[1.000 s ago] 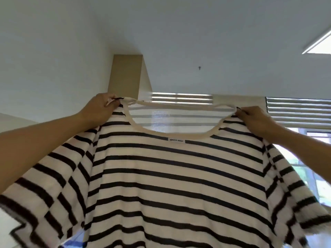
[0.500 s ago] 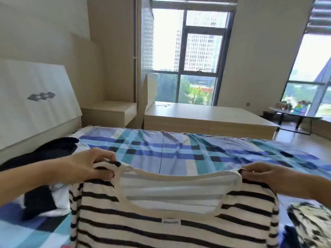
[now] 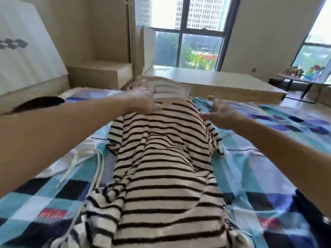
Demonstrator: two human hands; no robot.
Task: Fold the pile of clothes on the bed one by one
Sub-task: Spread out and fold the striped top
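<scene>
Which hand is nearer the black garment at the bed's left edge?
Left. The left hand is at the striped shirt's neck end, to the right of the black garment; the right hand is farther right, past the shirt.

Bedroom, plaid-covered bed [image 3: 268,176], tall city-view window [image 3: 197,33]

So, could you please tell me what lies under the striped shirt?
The checked blue bedsheet shows on either side of the striped shirt; whatever lies directly beneath it is covered.

Left hand [image 3: 141,100] extended far forward, blurred, palm down, right hand [image 3: 223,113] extended too, fingers spread apart
</scene>
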